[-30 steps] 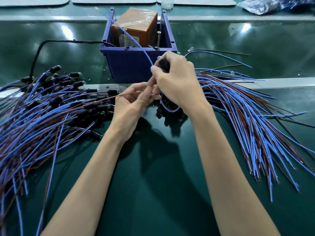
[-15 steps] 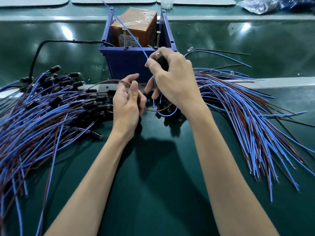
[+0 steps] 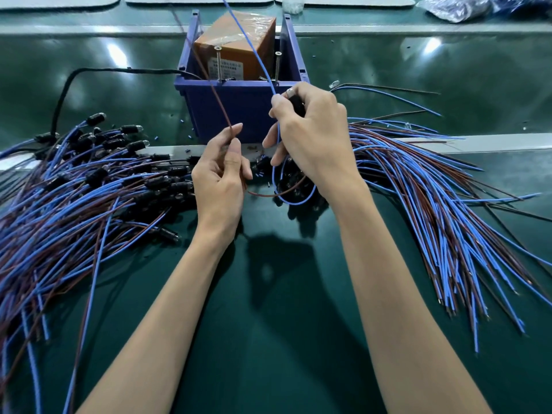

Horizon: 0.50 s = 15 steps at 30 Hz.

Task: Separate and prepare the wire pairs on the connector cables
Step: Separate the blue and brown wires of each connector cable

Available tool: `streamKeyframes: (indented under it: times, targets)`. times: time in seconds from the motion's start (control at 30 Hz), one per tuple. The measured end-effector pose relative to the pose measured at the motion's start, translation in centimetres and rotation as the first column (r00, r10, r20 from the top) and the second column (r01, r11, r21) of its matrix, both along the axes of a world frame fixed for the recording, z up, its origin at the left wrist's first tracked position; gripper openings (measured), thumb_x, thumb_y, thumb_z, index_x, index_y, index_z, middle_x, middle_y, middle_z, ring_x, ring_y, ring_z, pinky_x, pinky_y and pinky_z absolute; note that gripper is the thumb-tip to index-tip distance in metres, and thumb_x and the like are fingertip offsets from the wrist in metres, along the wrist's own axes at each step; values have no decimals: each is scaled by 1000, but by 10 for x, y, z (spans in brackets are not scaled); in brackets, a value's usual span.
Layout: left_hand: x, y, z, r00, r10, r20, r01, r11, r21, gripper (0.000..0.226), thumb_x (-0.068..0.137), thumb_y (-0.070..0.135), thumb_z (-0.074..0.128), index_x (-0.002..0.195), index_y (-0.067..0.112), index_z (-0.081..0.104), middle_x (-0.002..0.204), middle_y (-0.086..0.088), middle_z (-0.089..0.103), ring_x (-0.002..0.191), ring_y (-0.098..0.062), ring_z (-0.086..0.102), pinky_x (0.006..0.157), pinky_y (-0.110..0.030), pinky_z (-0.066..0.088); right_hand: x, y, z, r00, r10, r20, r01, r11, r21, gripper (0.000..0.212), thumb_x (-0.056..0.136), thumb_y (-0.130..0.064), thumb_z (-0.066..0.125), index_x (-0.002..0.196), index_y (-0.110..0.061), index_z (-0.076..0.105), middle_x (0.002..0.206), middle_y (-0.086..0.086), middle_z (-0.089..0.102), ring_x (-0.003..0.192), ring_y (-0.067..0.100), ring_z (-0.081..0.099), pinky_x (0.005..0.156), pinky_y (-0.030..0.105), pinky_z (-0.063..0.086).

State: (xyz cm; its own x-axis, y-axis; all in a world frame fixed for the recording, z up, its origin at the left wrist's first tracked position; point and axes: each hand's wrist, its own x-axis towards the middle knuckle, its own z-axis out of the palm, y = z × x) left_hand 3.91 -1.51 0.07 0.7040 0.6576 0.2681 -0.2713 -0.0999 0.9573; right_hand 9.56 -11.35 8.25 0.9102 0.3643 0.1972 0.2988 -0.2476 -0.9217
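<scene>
My right hand (image 3: 313,138) grips a black connector (image 3: 297,104) in front of the blue bin. Its blue wire (image 3: 254,52) rises past my index finger towards the top of the view and also loops below the hand. My left hand (image 3: 222,174) pinches the same cable's brown wire (image 3: 209,79) between thumb and fingers; that wire stands up and leans left, apart from the blue one. A brown length curves between the two hands near the mat.
A pile of blue and brown cables with black connectors (image 3: 89,180) covers the left of the green mat. A fanned bundle of cables (image 3: 448,204) lies right. The blue bin (image 3: 239,109) holds an orange box (image 3: 236,40). A black cord (image 3: 68,88) runs from the bin.
My left hand has drawn the brown wire away from the blue one and raised it, so the two wires now stand apart. My right hand has stayed on the connector.
</scene>
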Motion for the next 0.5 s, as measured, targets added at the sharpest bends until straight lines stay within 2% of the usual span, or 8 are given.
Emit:
streamKeyframes:
  times: [0.13, 0.33, 0.5]
  targets:
    - [1, -1, 0, 999, 16, -35, -16, 1000, -19, 17, 98, 15, 47, 109, 24, 56, 48, 10, 51, 48, -4, 42, 54, -16, 36, 2, 0, 0, 999, -11, -40, 10, 1000, -22, 12, 90, -7, 47, 79, -11, 52, 48, -1, 66, 35, 15, 60, 41, 16, 42]
    - [0, -1, 2, 998, 44, -45, -46, 998, -39, 16, 98, 14, 44, 104, 25, 54, 45, 10, 51, 41, -2, 39, 46, -13, 32, 5, -3, -2, 991, -108, -73, 103, 992, -67, 19, 86, -10, 44, 72, -6, 55, 47, 3, 65, 38, 15, 62, 39, 13, 36]
    - [0, -2, 2, 998, 40, -51, -44, 996, -72, 12, 99, 17, 46, 99, 23, 57, 38, 10, 44, 37, -3, 35, 42, -14, 29, 8, -5, -4, 985, -140, -102, 124, 981, -146, 26, 85, -12, 43, 62, -8, 55, 45, 4, 64, 40, 12, 63, 43, 13, 39]
